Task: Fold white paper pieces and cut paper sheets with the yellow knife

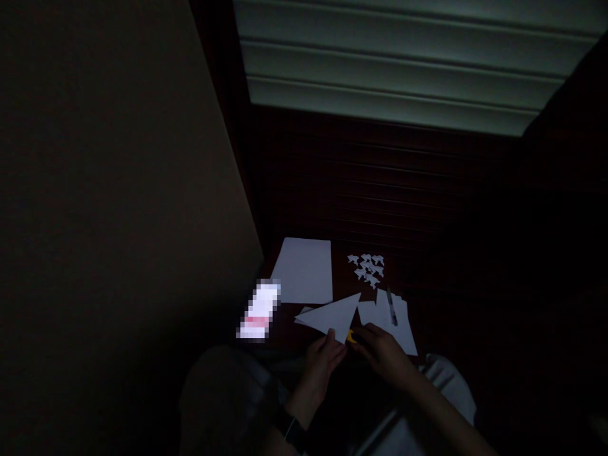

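Observation:
My left hand (327, 354) pinches the lower edge of a white sheet of paper (332, 315), its thumb on top and its fingers beneath. The sheet is folded into a triangle with a point reaching up to the right. Close beside its lower right edge, my right hand (380, 347) is closed on a small yellow object (351, 336); most of it is covered by the fingers, and its kind is too dark to make out. Several small folded white paper pieces (368, 268) lie in a cluster beyond my hands.
A stack of white paper (304, 272) lies at the back left of the dark table. Loose sheets (403, 326) with a pen (392, 307) on them lie to the right. A lit, blurred phone-like screen (259, 311) is at the left, near the wall (190, 190). Slatted panels rise behind.

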Demonstrator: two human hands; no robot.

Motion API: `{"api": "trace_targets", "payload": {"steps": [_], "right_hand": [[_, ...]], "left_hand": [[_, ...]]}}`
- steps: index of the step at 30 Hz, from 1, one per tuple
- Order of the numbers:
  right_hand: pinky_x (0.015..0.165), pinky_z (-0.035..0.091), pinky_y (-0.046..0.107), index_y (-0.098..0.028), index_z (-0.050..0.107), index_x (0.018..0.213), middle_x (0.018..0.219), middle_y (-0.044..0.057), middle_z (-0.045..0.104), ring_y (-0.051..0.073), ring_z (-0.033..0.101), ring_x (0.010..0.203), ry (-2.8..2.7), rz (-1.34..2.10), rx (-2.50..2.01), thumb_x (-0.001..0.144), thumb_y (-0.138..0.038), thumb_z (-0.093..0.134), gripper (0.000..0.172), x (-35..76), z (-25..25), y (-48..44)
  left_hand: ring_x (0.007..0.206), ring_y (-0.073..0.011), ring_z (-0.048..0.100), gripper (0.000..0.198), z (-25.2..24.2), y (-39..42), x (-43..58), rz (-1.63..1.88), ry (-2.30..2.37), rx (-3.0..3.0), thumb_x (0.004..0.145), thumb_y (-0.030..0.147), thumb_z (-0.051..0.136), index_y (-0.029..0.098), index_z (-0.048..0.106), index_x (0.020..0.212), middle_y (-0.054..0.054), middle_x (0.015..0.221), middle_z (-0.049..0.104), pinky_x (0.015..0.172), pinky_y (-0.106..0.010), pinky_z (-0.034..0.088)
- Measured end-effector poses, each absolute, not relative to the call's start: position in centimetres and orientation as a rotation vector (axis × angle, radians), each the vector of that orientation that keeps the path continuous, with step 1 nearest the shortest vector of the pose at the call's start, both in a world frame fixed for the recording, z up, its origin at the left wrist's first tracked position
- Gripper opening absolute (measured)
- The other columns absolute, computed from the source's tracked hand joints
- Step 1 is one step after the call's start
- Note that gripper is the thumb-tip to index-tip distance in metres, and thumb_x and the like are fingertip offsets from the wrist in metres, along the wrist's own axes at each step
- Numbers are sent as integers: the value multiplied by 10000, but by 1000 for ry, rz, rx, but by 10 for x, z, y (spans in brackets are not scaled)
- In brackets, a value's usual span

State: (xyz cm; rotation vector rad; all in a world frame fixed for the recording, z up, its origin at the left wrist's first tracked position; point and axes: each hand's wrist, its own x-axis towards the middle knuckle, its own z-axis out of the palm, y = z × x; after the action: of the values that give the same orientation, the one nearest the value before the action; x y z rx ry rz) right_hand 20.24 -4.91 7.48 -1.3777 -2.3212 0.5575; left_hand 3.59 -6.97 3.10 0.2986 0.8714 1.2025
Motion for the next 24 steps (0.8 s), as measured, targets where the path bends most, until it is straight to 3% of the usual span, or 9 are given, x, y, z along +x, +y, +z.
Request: {"api": "trace_targets", "payload": {"steps": [11, 24], "right_hand": [[744, 470, 307, -238, 551, 1126, 942, 80, 600, 203, 586, 847, -2274, 542, -1384, 854, -305, 463, 294, 206, 77, -56], [743, 467, 298, -237, 525, 1151, 945, 73, 586, 193, 579, 838, -2217, 630, -1380, 856, -281, 463, 305, 203, 70, -62]], "left_hand": [[1058, -243, 552, 317, 29, -70, 44, 1323, 827, 209, 762, 355, 609, 165, 600, 1015, -129, 1180, 567, 965, -419, 397], [996, -229, 586, 307, 30, -73, 56, 1327, 887, 201, 730, 340, 647, 134, 617, 955, -126, 1027, 637, 928, -376, 427]]}}
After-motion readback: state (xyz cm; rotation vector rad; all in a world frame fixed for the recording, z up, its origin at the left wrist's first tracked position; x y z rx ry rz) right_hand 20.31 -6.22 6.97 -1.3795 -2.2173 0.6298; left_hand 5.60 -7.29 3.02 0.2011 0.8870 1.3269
